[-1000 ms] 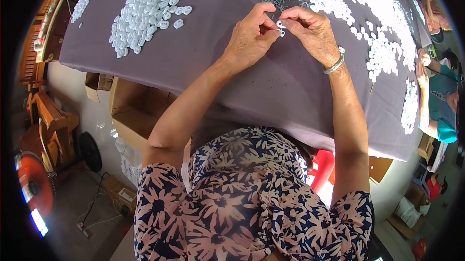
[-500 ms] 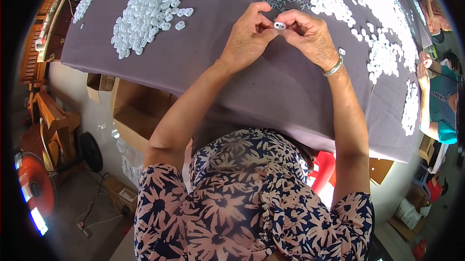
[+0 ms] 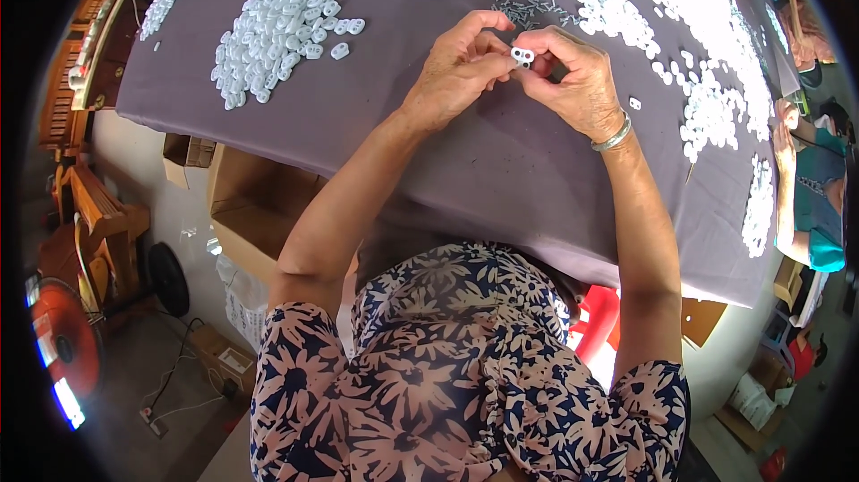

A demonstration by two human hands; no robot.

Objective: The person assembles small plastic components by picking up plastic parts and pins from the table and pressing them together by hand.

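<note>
White plastic two-hole piece (image 3: 523, 56) | pinched by left hand (image 3: 456, 79), right hand (image 3: 573, 79) | grey cloth (image 3: 376, 115)

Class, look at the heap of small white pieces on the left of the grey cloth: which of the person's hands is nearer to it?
Left. The left hand lies just right of the heap; the right hand is farther right.

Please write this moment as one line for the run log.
left hand: pinching small white plastic piece | right hand: pinching same piece | below: grey cloth

An open cardboard box (image 3: 255, 213) sits under the table, a red stool (image 3: 598, 321) beside it.
</note>
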